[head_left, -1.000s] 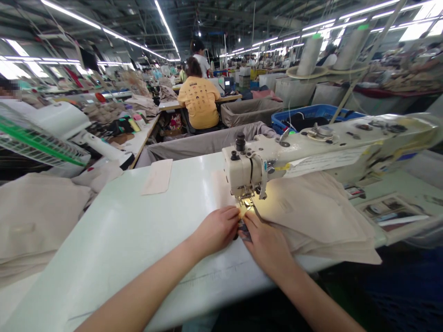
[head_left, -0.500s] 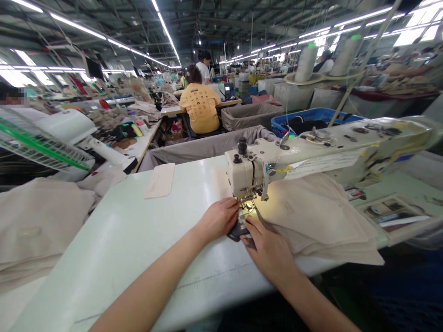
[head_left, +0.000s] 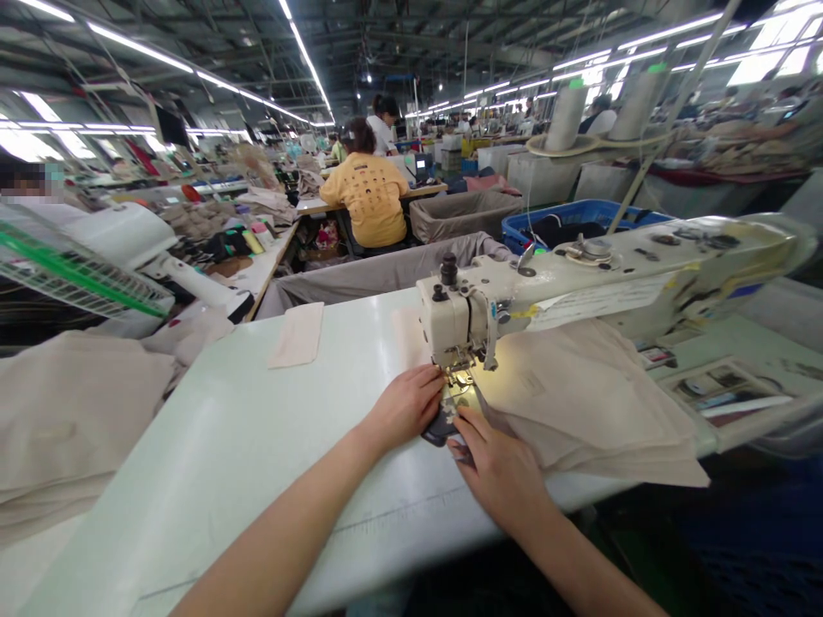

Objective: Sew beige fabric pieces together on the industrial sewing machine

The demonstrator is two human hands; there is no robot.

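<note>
Under the head of a white sewing machine (head_left: 443, 321), a small dark piece (head_left: 438, 428) with a pale patterned part lies by the lit needle plate (head_left: 464, 394). My left hand (head_left: 406, 407) rests at its left edge, fingers together and fingertips close to the presser foot; what is beneath them is hidden. My right hand (head_left: 492, 458) is at the piece's right side, thumb and fingers closed on something small that I cannot make out. Beige fabric sheets (head_left: 579, 394) are stacked right of the needle, beneath the machine arm.
A beige fabric piece (head_left: 297, 336) lies on the pale table (head_left: 257, 437). More beige fabric (head_left: 77, 411) is piled at the left, near a fan (head_left: 83, 266). Behind the table are a grey cloth bin (head_left: 379, 274), a blue basket (head_left: 579, 214) and a seated person in yellow (head_left: 369, 197).
My hands stay nearly in place, with only a slight shift of the right fingers on the dark piece. The seated person in yellow leans a little to the left.
</note>
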